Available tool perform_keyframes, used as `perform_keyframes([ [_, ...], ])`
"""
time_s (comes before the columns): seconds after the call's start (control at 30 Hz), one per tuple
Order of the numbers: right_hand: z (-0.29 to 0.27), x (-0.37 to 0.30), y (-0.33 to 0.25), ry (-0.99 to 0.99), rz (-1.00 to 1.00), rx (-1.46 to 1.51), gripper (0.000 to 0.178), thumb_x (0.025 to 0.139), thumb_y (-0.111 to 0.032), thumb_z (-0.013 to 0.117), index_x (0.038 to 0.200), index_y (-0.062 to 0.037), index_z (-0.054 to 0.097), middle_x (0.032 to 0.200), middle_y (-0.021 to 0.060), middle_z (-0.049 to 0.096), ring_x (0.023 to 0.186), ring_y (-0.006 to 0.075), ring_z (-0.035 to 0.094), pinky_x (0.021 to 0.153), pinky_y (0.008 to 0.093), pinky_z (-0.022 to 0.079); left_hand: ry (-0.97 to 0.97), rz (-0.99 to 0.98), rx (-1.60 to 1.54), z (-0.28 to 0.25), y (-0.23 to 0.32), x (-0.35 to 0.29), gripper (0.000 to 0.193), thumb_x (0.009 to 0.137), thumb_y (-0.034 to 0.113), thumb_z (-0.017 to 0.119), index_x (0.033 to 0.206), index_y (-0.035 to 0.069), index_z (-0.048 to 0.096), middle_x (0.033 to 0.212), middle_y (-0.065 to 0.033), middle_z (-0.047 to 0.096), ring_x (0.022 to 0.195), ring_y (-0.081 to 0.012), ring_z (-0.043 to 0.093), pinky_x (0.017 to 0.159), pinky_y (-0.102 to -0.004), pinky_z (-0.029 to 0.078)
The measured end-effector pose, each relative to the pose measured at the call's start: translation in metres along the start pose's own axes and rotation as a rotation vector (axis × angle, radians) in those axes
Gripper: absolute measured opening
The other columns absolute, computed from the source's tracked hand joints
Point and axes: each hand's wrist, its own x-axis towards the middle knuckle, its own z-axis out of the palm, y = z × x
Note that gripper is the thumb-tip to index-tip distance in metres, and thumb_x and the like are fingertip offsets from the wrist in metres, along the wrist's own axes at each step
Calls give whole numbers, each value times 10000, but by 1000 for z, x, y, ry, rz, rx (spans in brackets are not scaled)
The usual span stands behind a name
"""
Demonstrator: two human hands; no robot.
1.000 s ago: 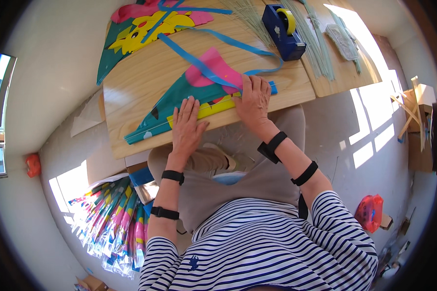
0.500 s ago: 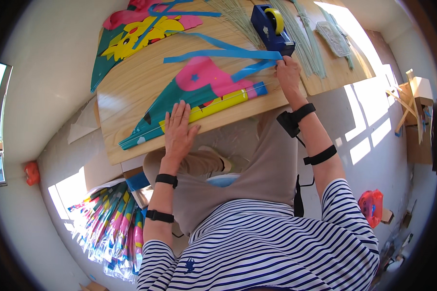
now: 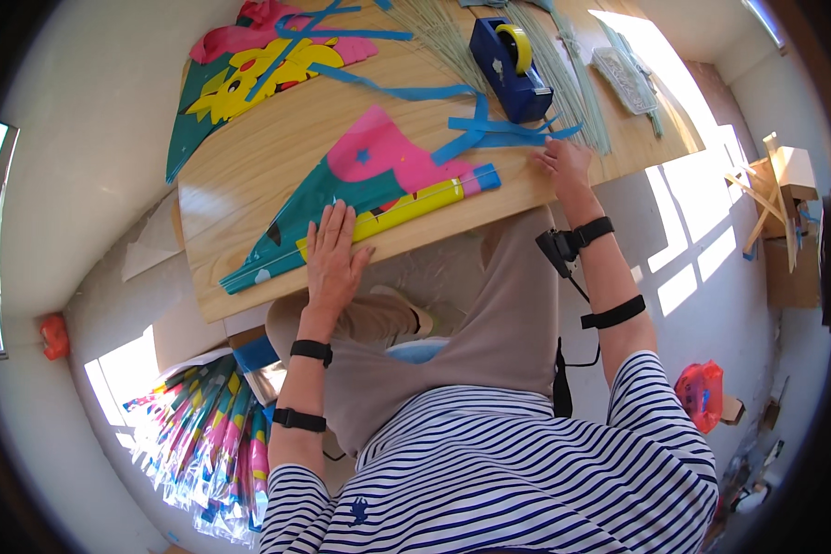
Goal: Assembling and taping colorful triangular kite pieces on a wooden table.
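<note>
A folded kite (image 3: 369, 180) in green, pink and yellow lies along the near edge of the wooden table, with a thin rod running along its near side. My left hand (image 3: 333, 247) rests flat on its lower part, fingers stretched out. Blue ribbons (image 3: 475, 134) trail from the kite's right end and cross over one another on the tabletop. Just below the ribbons' right ends is my right hand (image 3: 568, 166), its fingers apart and slightly bent, with nothing visible in them.
A blue tape dispenser (image 3: 517, 78) with yellow tape stands behind the ribbons. Bundles of thin rods (image 3: 563, 78) and a clear plastic box (image 3: 624, 81) lie farther back. Another kite (image 3: 268, 74) is at the far left. Several bagged kites (image 3: 208, 434) hang low at my left.
My right hand has let go of the blue ribbons and moved slightly down and right. The ribbons have dropped onto the table in a looser crossing. The left hand stays on the kite.
</note>
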Motion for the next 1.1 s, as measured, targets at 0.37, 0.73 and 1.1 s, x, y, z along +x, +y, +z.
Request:
perform_keyframes([
  [0.37,89,-45,4,-665,-1176,-939,334,763,-24,688,1080,-109,751,1084,83,676,1119,330,601,943,464,479,3,17,-3,0,-3,0,701,1005,302,643,1622,71,402,1703,-111,344,1587,-316,285,1290,-522,189],
  [0.73,151,-38,-2,-1017,-895,-1587,188,685,-31,701,838,-140,723,1053,75,655,1159,344,571,900,497,443,5,-6,-19,-1,-1,-2,705,987,298,666,1604,59,424,1692,-123,357,1573,-327,307,1287,-523,198],
  [1.1,161,-25,-29,-1268,-393,-1424,210,675,-90,802,838,3,707,848,104,727,794,239,689,675,393,516,18,-7,-16,0,-1,-2,703,986,337,668,1590,55,444,1679,-124,377,1566,-323,318,1286,-527,206],
])
